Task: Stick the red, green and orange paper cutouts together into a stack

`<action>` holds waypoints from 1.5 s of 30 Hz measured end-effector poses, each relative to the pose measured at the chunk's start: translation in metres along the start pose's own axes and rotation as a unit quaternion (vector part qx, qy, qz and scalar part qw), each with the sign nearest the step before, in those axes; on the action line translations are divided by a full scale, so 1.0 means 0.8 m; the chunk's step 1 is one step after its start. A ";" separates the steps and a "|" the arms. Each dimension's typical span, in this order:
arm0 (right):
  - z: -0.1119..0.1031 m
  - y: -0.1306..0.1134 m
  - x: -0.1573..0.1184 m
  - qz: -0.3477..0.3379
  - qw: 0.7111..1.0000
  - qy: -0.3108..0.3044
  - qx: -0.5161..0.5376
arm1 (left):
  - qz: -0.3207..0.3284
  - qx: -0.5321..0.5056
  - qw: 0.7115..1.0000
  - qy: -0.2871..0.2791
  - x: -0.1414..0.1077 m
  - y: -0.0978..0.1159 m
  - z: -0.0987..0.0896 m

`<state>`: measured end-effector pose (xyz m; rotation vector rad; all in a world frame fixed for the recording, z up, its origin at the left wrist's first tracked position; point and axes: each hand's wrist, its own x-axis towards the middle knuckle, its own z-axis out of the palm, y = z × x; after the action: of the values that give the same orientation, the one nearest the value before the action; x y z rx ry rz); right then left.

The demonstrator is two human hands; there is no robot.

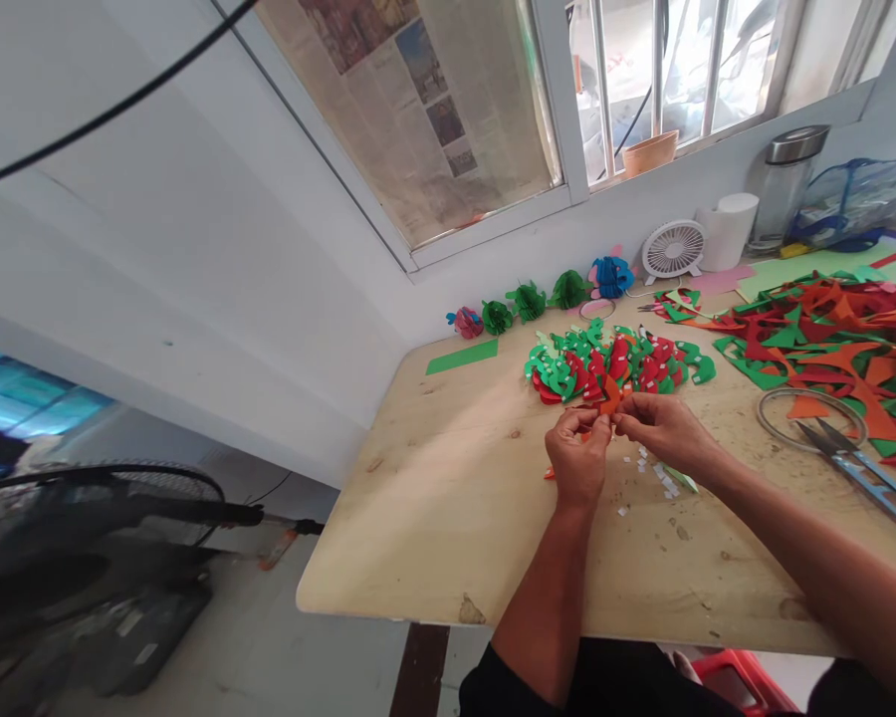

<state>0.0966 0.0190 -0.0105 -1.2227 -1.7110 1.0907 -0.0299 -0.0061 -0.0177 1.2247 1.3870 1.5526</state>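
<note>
An orange paper piece point(610, 395) is held between my two hands over the wooden table. My left hand point(578, 453) is closed, its thumb and fingertips pinching the paper's lower edge. From the right, my right hand point(661, 428) meets it, thumb and fingers pinched at the same piece. Just beyond the hands lies a pile of red and green cut paper shapes point(582, 363) with small white squares on them. Loose white bits point(668, 482) and a pale green strip point(681, 478) lie below my right hand. Another bit of orange shows beside my left hand.
Scissors point(858, 468) and a metal ring point(769, 423) lie at right beside a heap of paper scraps point(851, 339). Along the wall stand paper figures point(527, 300), a small fan point(673, 249), a white roll point(728, 231) and a glass bottle point(781, 199). A green strip point(462, 357) lies at back left.
</note>
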 end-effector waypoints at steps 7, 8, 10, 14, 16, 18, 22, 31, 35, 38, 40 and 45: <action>0.000 0.001 0.000 -0.003 1.000 0.000 0.013 | -0.039 -0.045 0.998 0.004 0.002 -0.003 0.002; 0.000 -0.001 -0.001 -0.002 1.000 -0.002 0.016 | -0.044 -0.050 0.998 0.003 0.002 -0.003 0.002; -0.001 -0.005 -0.001 0.001 1.000 -0.003 0.019 | -0.049 -0.055 0.997 0.003 0.002 -0.003 0.003; -0.001 -0.009 -0.002 0.007 1.000 0.002 0.022 | -0.053 -0.054 0.997 0.006 0.002 -0.001 0.003; -0.001 -0.009 -0.002 0.008 0.999 0.000 0.033 | -0.059 -0.056 0.997 0.006 0.002 0.000 0.003; 0.000 -0.008 -0.002 0.005 0.999 -0.001 0.042 | -0.066 -0.065 0.996 0.006 0.002 0.001 0.004; 0.000 -0.007 -0.002 -0.004 0.999 -0.003 0.046 | -0.071 -0.089 0.993 0.006 0.001 0.002 0.005; -0.001 -0.011 -0.003 0.010 0.999 0.005 0.039 | -0.032 -0.023 0.999 0.000 -0.001 0.000 0.003; -0.001 -0.010 -0.002 0.023 0.998 0.005 0.056 | -0.040 -0.042 0.998 0.001 -0.001 0.001 0.004; -0.001 -0.013 -0.003 0.028 0.997 0.009 0.071 | -0.049 -0.064 0.997 -0.002 -0.001 0.001 0.005; -0.002 -0.017 -0.003 0.033 0.995 0.011 0.088 | -0.048 -0.058 0.997 0.001 -0.001 0.001 0.004; 0.000 -0.024 -0.004 0.046 0.991 0.014 0.123 | -0.045 -0.030 0.999 0.000 0.000 -0.001 0.003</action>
<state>0.0914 0.0122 0.0071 -1.1633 -1.4622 1.2917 -0.0279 -0.0055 -0.0184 1.1111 1.3661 1.5225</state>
